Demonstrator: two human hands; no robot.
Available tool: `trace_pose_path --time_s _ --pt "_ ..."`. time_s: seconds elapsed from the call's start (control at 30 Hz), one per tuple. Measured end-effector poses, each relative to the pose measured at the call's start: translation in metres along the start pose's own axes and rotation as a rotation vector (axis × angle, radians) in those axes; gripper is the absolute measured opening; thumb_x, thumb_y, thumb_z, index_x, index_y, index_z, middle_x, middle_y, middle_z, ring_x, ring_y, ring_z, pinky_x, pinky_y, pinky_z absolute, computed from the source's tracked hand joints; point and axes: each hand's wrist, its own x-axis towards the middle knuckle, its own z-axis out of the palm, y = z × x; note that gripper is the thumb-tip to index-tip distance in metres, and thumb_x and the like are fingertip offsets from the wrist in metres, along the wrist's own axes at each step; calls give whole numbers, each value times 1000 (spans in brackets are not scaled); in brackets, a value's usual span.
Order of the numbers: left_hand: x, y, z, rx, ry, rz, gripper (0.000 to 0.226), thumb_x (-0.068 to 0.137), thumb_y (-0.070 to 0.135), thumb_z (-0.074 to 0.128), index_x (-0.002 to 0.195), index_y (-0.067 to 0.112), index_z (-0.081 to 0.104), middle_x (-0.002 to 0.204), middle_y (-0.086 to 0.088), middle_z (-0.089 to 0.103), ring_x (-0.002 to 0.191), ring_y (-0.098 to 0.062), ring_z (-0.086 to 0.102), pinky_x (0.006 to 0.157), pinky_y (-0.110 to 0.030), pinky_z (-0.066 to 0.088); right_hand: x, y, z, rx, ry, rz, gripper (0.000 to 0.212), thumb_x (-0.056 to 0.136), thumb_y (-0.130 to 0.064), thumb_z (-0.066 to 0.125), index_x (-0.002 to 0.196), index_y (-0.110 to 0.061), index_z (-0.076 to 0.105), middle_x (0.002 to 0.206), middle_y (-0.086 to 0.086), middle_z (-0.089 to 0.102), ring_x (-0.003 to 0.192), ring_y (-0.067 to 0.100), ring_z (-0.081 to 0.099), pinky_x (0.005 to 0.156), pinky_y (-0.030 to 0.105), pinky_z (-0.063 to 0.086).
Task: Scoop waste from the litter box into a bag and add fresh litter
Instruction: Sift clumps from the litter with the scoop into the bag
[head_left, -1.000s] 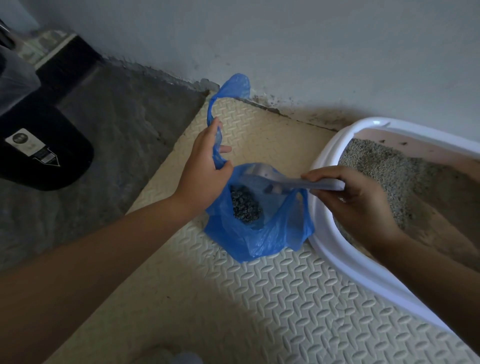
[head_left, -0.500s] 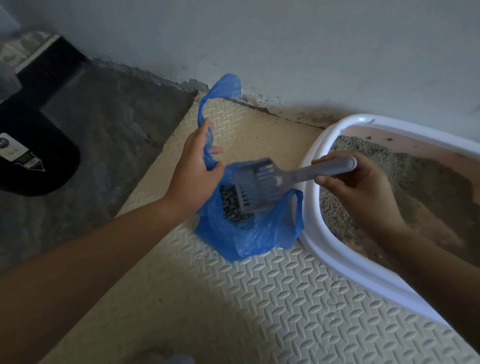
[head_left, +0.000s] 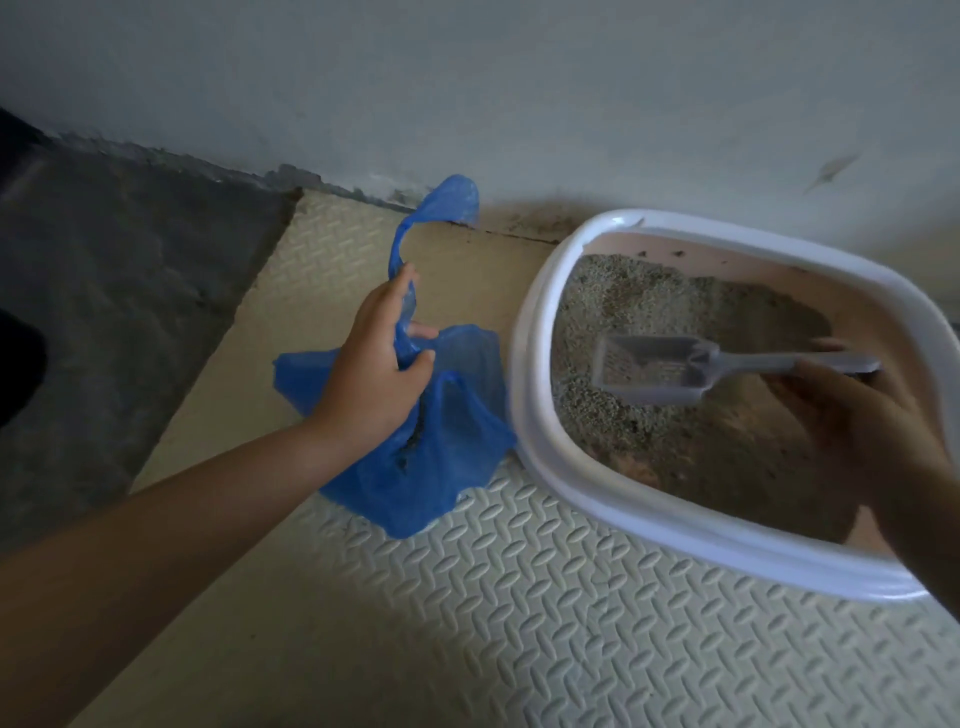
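1. The left hand (head_left: 374, 374) is gripping a handle of the blue bag (head_left: 447, 478), which is slumping on the mat (head_left: 519, 613) against the litter box (head_left: 530, 374) rim
2. The right hand (head_left: 862, 421), blurred, is clasping the scoop (head_left: 654, 369) by its handle; the scoop is lying left-right over the litter (head_left: 613, 296), head pointing toward the bag
3. The litter is sitting directly beneath the scoop, nearest the right hand; folds are hiding most of the bag's contents

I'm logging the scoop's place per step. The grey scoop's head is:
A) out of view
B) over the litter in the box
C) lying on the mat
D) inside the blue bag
B: the scoop, gripped by the right hand, is over the litter inside the litter box, apart from the blue bag.
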Motion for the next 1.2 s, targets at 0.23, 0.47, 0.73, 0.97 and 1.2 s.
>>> trace_pose_path --time_s 0.23,0.47,0.73,0.97,1.2 --pt "-1 13 43 -20 -143 29 71 90 -2 56 148 22 23 145 9 32 105 6 57 89 -8 44 -14 -10 -70 -418 -12 -197 42 80 -15 71 111 7 52 108 33 58 104 42 59 89 45 52" --pt "4 22 77 52 -254 43 71 90 0 57 149 20 24 143 10 33 119 13 40 98 -4 31 -17 -11 -88 -672 -79 -302 21 79 -27 72 92 -35 58 91 -4 68 85 12 66 79 27 55" --pt "5 18 87 125 -233 40 62 90 0 57 146 15 33 138 -1 41 113 11 31 82 9 22 -16 8 -54 -721 -191 -462 33 81 -40 70 103 -18 58 96 5 61 90 19 63 75 37 56" --pt "6 16 86 128 -243 18 63 90 8 60 146 19 33 142 3 41 123 4 32 87 10 20 -16 36 -27 -707 -186 -414 29 74 3 73 97 -6 58 86 -26 63 79 -7 60 69 9 45" --pt "6 16 87 150 -238 31 61 90 9 60 146 15 35 141 1 43 126 -1 36 94 2 22 -3 55 8 -1055 -426 -280 32 75 -9 76 99 -25 63 81 -14 60 72 -1 57 62 14 40"
